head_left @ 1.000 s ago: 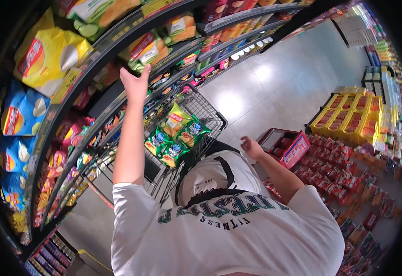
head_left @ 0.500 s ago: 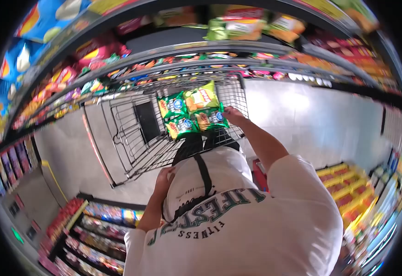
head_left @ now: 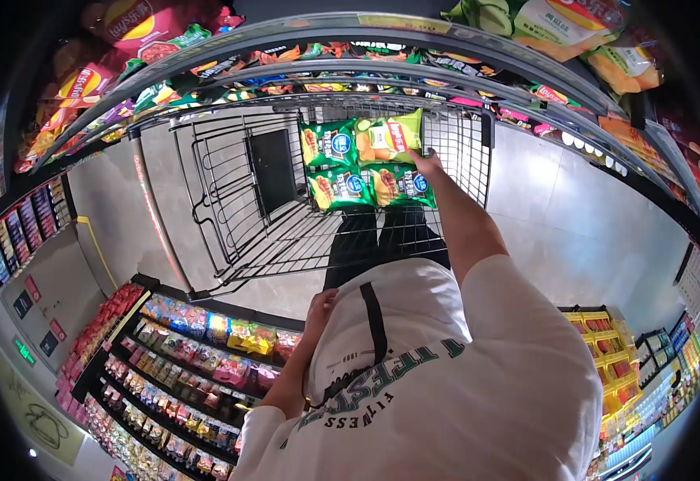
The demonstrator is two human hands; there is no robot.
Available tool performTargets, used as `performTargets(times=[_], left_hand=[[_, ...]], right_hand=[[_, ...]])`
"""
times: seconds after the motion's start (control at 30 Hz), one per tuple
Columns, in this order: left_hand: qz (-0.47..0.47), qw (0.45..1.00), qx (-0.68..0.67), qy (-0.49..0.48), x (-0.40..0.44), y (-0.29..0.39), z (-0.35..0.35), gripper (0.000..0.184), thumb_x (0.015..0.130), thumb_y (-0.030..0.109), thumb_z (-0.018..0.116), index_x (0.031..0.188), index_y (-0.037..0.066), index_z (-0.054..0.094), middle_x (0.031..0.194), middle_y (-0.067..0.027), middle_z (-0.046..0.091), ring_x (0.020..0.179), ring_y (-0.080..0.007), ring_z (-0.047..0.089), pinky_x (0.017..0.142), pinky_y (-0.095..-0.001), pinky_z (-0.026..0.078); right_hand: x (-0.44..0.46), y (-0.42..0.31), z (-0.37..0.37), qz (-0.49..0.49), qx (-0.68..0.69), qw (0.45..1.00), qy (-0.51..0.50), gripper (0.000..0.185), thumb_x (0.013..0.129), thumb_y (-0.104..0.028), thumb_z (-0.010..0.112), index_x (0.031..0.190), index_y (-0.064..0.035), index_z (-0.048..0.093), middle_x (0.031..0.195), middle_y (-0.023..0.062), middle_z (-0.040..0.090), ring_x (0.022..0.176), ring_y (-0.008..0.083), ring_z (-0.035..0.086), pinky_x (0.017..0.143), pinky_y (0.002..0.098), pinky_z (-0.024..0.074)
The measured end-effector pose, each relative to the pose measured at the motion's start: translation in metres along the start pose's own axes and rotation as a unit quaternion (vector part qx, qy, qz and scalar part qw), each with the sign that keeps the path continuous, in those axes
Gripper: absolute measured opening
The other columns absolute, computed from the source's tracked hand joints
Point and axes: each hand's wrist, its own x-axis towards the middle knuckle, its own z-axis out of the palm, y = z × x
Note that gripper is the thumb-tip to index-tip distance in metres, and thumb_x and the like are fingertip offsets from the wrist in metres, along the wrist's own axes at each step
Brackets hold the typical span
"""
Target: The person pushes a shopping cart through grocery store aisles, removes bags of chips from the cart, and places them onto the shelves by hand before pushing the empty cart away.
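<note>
While the right hand (head_left: 427,163) reaches over the cart (head_left: 488,132), its thumb and fingers look slightly parted at the near right corner of the yellow-green chip bag (head_left: 386,138); they touch it, but I cannot tell whether they pinch it. That bag lies towards the cart's long edge by the shelf (head_left: 302,34), well apart from the handle bar (head_left: 157,218), in a close two-by-two block with three green bags (head_left: 338,188). Laid flat, fronts up, the bags probably put little weight on one another, which suits crushable contents, and their snug sides likely limit sliding. The left hand (head_left: 322,306) is loosely curled beside the white shirt (head_left: 486,369), perhaps because one arm suffices; its palm is hidden, so whether it holds anything I cannot tell.
</note>
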Motion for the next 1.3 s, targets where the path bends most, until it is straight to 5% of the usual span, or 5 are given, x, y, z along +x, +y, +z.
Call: performTargets(times=[0.07,0.37,0.6,0.93,1.3], left_hand=[[-0.008,1.000,-0.010,-0.013,0.004,0.002,0.006,0.038,0.093,0.008,0.066,0.130,0.008,0.058,0.125,-0.0122,0.058,0.102,-0.0213,0.062,0.083,-0.0329,0.055],[-0.034,0.993,-0.060,-0.092,0.019,0.001,-0.005,0.036,0.095,0.011,0.066,0.130,0.009,0.058,0.121,-0.0102,0.062,0.105,-0.0170,0.062,0.085,-0.0315,0.052],[0.150,0.981,0.104,0.068,0.039,0.101,-0.041,0.041,0.088,0.014,0.072,0.127,0.008,0.060,0.121,-0.0168,0.059,0.118,-0.0348,0.054,0.104,-0.0412,0.043],[0.352,0.922,0.124,-0.101,0.102,0.265,-0.114,0.120,0.072,0.022,0.089,0.160,0.004,0.009,0.157,-0.0210,0.032,0.146,-0.0310,0.032,0.119,-0.0395,0.026],[0.524,0.840,-0.039,-0.137,0.079,0.444,-0.181,0.066,0.079,-0.004,0.077,0.138,0.005,0.049,0.138,-0.0078,0.055,0.125,-0.0184,0.053,0.107,-0.0328,0.043]], right_hand=[[0.007,0.013,-0.005,-0.073,0.087,0.981,-0.160,0.093,0.079,-0.068,0.071,0.143,-0.0050,0.049,0.139,0.0214,0.057,0.126,0.0360,0.058,0.107,0.0401,0.0452],[-0.143,-0.062,-0.042,-0.191,-0.019,0.981,0.029,0.050,0.081,-0.041,0.078,0.106,-0.0023,0.059,0.093,0.0187,0.070,0.088,0.0342,0.069,0.080,0.0423,0.0531],[-0.224,-0.069,-0.073,-0.311,-0.070,0.945,0.074,0.038,0.085,-0.029,0.075,0.110,-0.0079,0.056,0.091,0.0174,0.069,0.087,0.0354,0.069,0.077,0.0443,0.0528],[-0.407,-0.165,-0.191,-0.478,-0.013,0.878,-0.015,0.044,0.084,-0.027,0.079,0.117,-0.0051,0.060,0.106,0.0145,0.069,0.099,0.0310,0.067,0.090,0.0382,0.0506],[-0.500,-0.210,-0.235,-0.523,0.191,0.824,0.108,0.065,0.093,-0.015,0.071,0.145,-0.0050,0.034,0.122,0.0135,0.061,0.118,0.0230,0.058,0.102,0.0378,0.0448]])
